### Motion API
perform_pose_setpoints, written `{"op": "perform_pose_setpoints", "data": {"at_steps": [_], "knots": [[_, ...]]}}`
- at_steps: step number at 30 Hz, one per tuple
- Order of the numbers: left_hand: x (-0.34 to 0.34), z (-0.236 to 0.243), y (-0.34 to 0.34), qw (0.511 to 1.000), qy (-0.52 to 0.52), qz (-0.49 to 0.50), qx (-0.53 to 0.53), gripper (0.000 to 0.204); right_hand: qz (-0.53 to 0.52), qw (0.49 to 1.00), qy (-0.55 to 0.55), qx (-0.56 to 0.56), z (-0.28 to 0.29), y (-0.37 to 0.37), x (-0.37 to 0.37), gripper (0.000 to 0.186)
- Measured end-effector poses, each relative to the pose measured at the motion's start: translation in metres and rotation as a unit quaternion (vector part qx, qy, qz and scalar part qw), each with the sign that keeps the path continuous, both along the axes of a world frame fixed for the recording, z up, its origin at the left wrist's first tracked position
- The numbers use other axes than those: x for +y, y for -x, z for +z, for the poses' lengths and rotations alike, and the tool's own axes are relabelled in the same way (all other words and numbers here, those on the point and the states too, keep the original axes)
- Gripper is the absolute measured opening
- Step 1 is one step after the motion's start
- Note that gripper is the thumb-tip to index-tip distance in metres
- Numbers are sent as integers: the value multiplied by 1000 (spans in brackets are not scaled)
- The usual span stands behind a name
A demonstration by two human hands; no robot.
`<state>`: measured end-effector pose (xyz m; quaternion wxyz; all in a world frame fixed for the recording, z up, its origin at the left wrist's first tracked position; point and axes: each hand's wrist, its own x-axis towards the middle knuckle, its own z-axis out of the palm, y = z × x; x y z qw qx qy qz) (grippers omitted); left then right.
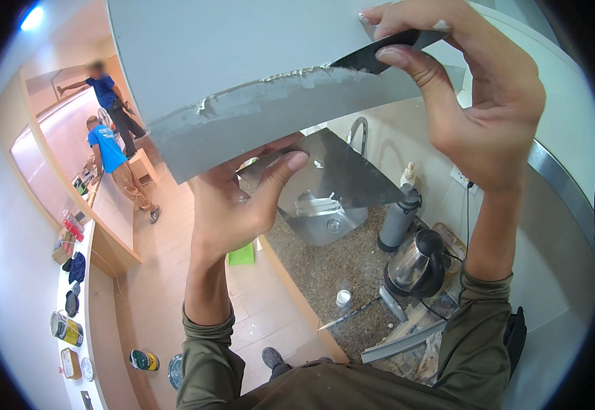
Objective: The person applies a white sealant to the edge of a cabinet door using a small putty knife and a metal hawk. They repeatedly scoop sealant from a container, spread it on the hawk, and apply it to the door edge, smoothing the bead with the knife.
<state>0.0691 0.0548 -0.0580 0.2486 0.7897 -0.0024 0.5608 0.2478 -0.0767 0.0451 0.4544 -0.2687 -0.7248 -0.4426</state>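
My right hand pinches a dark, flat putty scraper between thumb and fingers. Its edge rests on a grey panel overhead. From the blade a ragged line of pale filler runs leftward across the panel, above a band with smeared patches. Below the panel, my left hand grips a thin, dark square putty plate by its corner, thumb on top and the other fingers mostly hidden. A dab of white filler sits on that plate.
Under my hands, a speckled countertop carries a sink, faucet, grey bottle, kettle and small white cup. Paint cans line a left ledge. Two people are further off.
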Motion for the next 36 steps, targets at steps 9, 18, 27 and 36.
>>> {"op": "perform_pose_setpoints", "data": {"at_steps": [9, 18, 27, 36], "knots": [[-4, 2, 6, 999, 8, -10, 31, 24, 40, 996, 53, -65, 16, 22, 1, 21], [-5, 5, 3, 998, -57, 25, 14, 13, -44, 989, -42, -131, 22, 25, 13, 22], [-10, 4, 1, 999, -42, 18, 13, 14, -33, 997, -12, -67, 36, 20, 4, 19], [-11, 5, 9, 999, -28, 20, 29, 19, 15, 991, 48, -120, 29, 34, -3, 21]]}}
